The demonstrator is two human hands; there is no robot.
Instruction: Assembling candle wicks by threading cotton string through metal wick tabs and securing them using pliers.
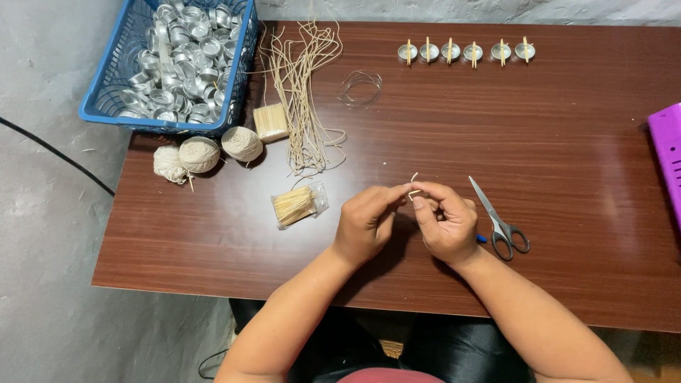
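Note:
My left hand (pixel 365 221) and my right hand (pixel 445 218) meet above the middle of the brown table (pixel 567 142). Both pinch a short pale wick piece (pixel 413 186) between fingertips; its end sticks up above the fingers. A packet of thin wooden sticks (pixel 298 204) lies just left of my left hand. Grey scissors (pixel 500 220) lie just right of my right hand, blades pointing away from me.
A blue basket (pixel 106 106) of small metal cups hangs over the far left corner. Beside it lie long wick strands (pixel 301 92), a stick bundle (pixel 270 122) and three string balls (pixel 200 154). Several cups with sticks (pixel 464 51) line the far edge. A purple object (pixel 668 152) is at right.

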